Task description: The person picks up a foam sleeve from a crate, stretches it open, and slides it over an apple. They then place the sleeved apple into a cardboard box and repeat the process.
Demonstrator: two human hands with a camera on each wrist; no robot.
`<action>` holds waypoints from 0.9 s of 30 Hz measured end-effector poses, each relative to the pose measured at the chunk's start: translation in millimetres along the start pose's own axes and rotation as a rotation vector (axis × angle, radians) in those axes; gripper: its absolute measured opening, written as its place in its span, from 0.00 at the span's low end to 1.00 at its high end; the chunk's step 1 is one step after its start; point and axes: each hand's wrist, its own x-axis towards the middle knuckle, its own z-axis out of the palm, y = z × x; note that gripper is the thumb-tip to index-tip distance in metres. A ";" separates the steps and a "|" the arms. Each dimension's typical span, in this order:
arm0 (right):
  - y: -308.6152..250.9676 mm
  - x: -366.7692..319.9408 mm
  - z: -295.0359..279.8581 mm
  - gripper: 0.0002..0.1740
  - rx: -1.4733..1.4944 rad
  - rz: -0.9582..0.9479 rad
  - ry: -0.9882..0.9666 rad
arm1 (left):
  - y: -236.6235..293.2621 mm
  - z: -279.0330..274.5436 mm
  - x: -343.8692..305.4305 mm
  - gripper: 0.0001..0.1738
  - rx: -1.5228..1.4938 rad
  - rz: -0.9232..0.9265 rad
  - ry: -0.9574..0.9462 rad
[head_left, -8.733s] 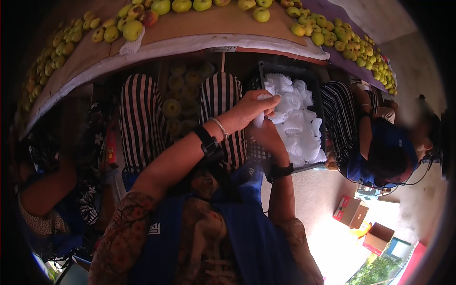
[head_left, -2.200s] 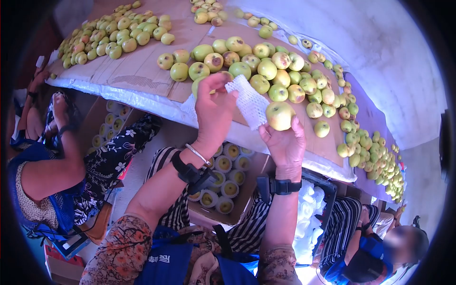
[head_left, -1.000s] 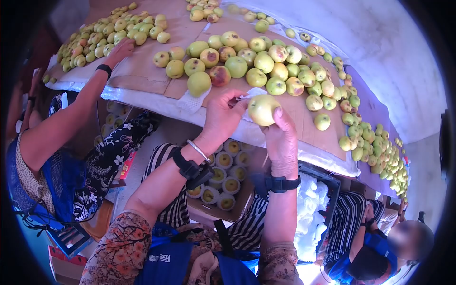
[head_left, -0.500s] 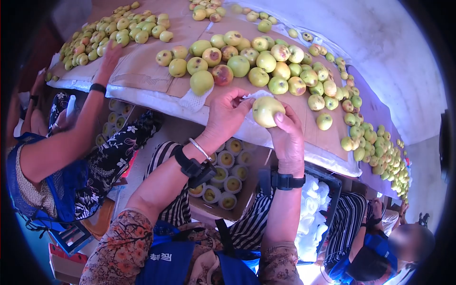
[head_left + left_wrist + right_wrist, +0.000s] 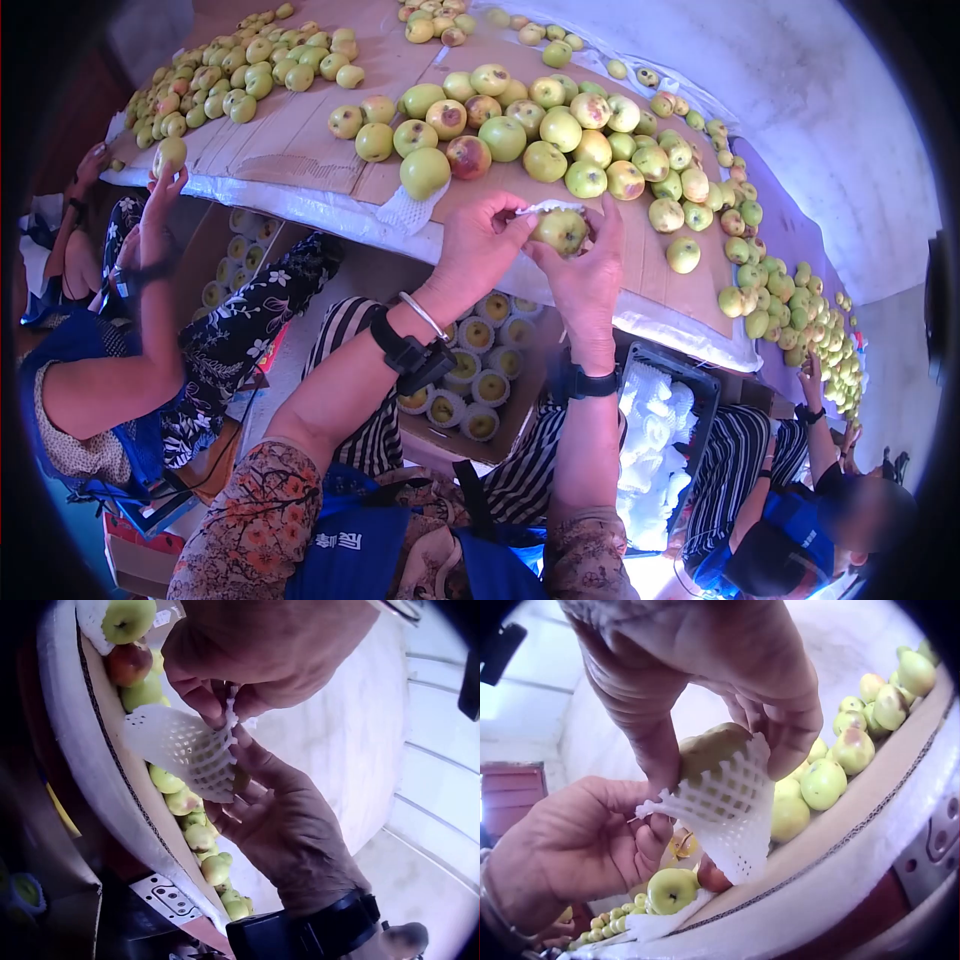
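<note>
My left hand pinches the stretched edge of a white foam fruit net between thumb and fingers. An apple, yellow-green, sits partly inside that net, with its end bare in the head view. Thumb and fingers of my right hand grip the apple at its sides. From the left wrist view, the closed part of the net points away from the right palm. A larger green apple rests on another foam net at the table edge.
Many loose apples cover the cardboard-topped table. Below its edge stand a carton of netted apples and a black crate of foam nets. People sit at left and right, the left one holding an apple.
Earlier my hands were over the crate of nets; later they held net and apple apart. Now the apple is partly in the net, turned since half a second ago. The left neighbour lifted an apple.
</note>
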 end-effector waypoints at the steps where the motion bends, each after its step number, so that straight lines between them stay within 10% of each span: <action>1: 0.0 0.2 0.6 0.61 -0.059 -0.032 0.006 | -3.3 -0.1 0.1 0.09 0.024 0.005 -0.017; 17: 7.3 -0.5 5.8 0.63 -0.240 -0.447 -0.027 | 10.2 -5.5 1.0 0.34 0.130 -0.058 -0.121; 27: -6.0 -4.9 -1.2 0.64 -0.102 -0.339 -0.016 | 8.6 -16.0 7.5 0.28 -0.262 -0.302 -0.219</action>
